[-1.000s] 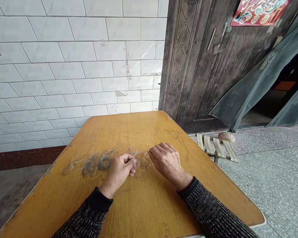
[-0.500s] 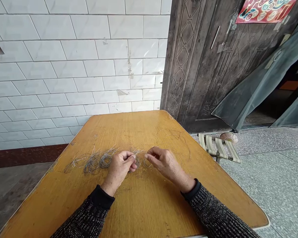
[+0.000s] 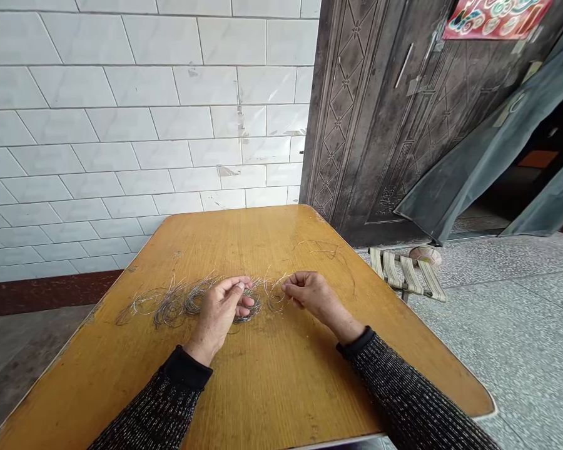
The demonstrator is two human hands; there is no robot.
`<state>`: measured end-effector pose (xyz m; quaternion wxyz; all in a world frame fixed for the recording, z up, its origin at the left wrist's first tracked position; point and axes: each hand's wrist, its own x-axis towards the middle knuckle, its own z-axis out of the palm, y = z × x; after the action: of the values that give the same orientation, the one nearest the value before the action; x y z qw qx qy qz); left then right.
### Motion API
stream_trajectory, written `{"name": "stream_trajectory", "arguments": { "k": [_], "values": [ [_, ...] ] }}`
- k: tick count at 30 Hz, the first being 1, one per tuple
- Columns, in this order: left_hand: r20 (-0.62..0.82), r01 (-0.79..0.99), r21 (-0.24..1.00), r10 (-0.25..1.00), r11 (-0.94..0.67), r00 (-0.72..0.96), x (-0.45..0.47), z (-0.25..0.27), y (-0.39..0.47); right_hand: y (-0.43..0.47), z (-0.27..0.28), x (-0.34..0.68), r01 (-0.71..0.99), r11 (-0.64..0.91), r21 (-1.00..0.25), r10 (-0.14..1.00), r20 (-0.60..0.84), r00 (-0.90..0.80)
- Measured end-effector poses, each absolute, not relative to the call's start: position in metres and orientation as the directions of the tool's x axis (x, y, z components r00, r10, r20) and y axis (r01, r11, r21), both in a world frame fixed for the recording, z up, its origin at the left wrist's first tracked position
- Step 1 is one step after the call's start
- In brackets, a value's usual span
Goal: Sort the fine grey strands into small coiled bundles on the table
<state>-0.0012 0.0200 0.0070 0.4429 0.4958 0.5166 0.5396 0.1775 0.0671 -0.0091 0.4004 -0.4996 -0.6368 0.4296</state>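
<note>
My right hand (image 3: 316, 297) pinches a thin wire (image 3: 273, 289) between thumb and forefinger, and the wire curls in a loose loop to the left of the fingertips. To its left, my left hand (image 3: 220, 312) has its thumb and forefinger pressed together, with the lower fingers curled loosely; whatever lies in that pinch is too fine to make out. Behind and beneath the left fingers is a coil of grey wire (image 3: 252, 306), partly hidden. More wire coils (image 3: 169, 306) lie in a row on the wooden table (image 3: 263, 375), left of my left hand.
A few loose brownish strands (image 3: 331, 250) lie at the table's far right. Beyond the right edge stands a low striped folding stool (image 3: 406, 275). A white tiled wall (image 3: 169, 125) and a dark carved door (image 3: 380, 125) rise behind the table, with a grey-green curtain (image 3: 464, 175) at the right.
My hands have drawn slightly apart, the right one moving away from the left. A loop of wire now shows between them by the right fingertips. The view has shifted slightly.
</note>
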Motion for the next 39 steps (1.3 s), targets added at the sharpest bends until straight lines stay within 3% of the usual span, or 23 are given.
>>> {"name": "stream_trajectory", "arguments": {
  "k": [6, 13, 20, 23, 26, 32, 39],
  "values": [
    [0.085, 0.081, 0.994, 0.987, -0.075, -0.137, 0.000, 0.008, 0.019, 0.072, -0.019, 0.181, 0.473, 0.175, -0.864, 0.981, 0.113, -0.158],
    [0.098, 0.143, 0.986, 0.990, -0.083, -0.101, 0.002, 0.011, 0.018, 0.069, -0.016, 0.181, 0.706, 0.198, -0.679, 0.978, 0.181, -0.101],
    [0.227, 0.287, 0.933, 0.974, -0.216, -0.007, 0.003, 0.007, 0.015, 0.078, 0.009, 0.209, 0.876, 0.062, -0.479, 0.971, 0.232, 0.059],
    [0.280, 0.311, 0.912, 0.960, -0.268, 0.008, 0.003, 0.005, 0.016, 0.088, 0.019, 0.251, 0.903, -0.171, -0.394, 0.930, 0.239, 0.280],
    [0.305, 0.329, 0.896, 0.952, -0.297, 0.028, 0.003, 0.003, 0.016, 0.097, 0.016, 0.284, 0.893, -0.303, -0.334, 0.911, 0.172, 0.373],
    [0.329, 0.346, 0.881, 0.943, -0.324, 0.045, 0.004, 0.001, 0.017, 0.106, -0.004, 0.289, 0.919, -0.307, -0.248, 0.939, 0.078, 0.334],
    [0.320, 0.341, 0.884, 0.946, -0.320, 0.060, 0.005, 0.003, 0.016, 0.107, -0.003, 0.285, 0.907, -0.320, -0.274, 0.933, 0.079, 0.352]
  ]
}}
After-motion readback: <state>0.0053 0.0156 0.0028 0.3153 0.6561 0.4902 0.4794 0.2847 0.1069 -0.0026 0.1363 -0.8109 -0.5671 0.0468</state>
